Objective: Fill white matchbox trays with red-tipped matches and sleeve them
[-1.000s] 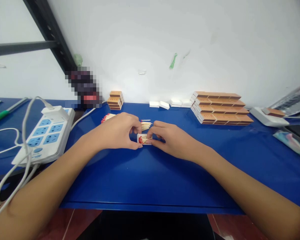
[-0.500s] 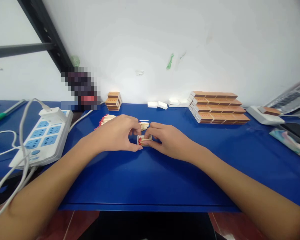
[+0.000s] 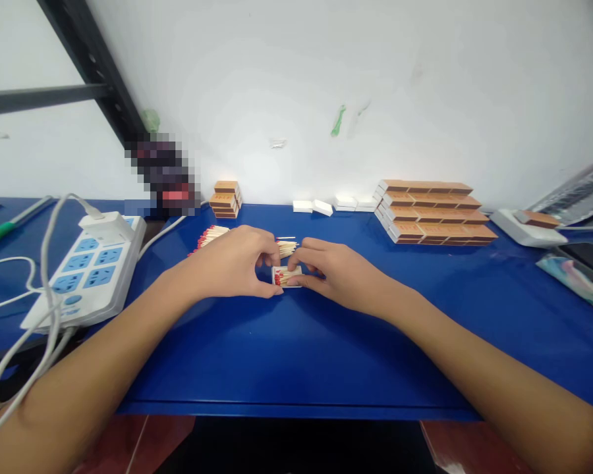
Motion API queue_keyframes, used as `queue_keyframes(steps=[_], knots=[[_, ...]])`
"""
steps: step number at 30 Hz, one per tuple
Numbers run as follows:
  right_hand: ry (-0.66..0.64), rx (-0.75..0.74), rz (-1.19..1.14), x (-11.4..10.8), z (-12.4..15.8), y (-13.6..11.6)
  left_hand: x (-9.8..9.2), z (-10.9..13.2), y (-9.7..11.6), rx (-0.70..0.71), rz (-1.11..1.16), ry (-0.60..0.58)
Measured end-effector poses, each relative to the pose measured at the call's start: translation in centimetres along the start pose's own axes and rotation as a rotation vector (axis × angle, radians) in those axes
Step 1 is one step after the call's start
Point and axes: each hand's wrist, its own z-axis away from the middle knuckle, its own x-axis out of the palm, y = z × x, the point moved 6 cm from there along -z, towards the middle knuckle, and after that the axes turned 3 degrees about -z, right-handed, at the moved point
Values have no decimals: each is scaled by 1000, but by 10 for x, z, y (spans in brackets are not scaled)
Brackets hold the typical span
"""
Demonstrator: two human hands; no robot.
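Observation:
A small white matchbox tray (image 3: 273,276) rests on the blue table in front of me, with red-headed matches (image 3: 282,278) lying in it. My left hand (image 3: 234,263) is closed on the tray's left end, thumb at the near side and fingers at the far side. From the right, my right hand (image 3: 340,273) reaches over the tray's other end, thumb and forefinger closed about the matches inside. Behind the left hand lies a pile of loose matches (image 3: 212,236), partly covered by it. More match ends (image 3: 286,248) show just beyond the tray.
Stacked brown matchboxes (image 3: 435,214) stand at the back right, a smaller stack (image 3: 225,199) at the back left. Several white trays (image 3: 346,203) lie along the wall. On the left is a power strip (image 3: 86,276) with white cables; a phone (image 3: 586,263) lies far right.
My right thumb and fingers have drawn back slightly to the right, so more of the matches in the tray shows. The left hand keeps its hold.

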Motion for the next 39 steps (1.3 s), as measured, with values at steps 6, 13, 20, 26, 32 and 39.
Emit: queue_keyframes(steps=[6, 13, 20, 26, 32, 39], knots=[[-6, 6, -35, 1, -1, 1, 1, 0, -3, -4, 12, 2], [22, 61, -113, 4, -1, 2, 4, 0, -5, -15, 24, -11], [-10, 60, -58, 1, -1, 1, 4, 0, -6, -9, 19, -10], [-12, 58, -55, 2, -1, 3, 5, 0, -6, -16, 6, -13], [18, 39, -59, -3, 2, 1, 6, -1, -9, -49, -35, -35], [12, 41, -24, -4, 1, 2, 6, -2, -9, -49, -70, -40]])
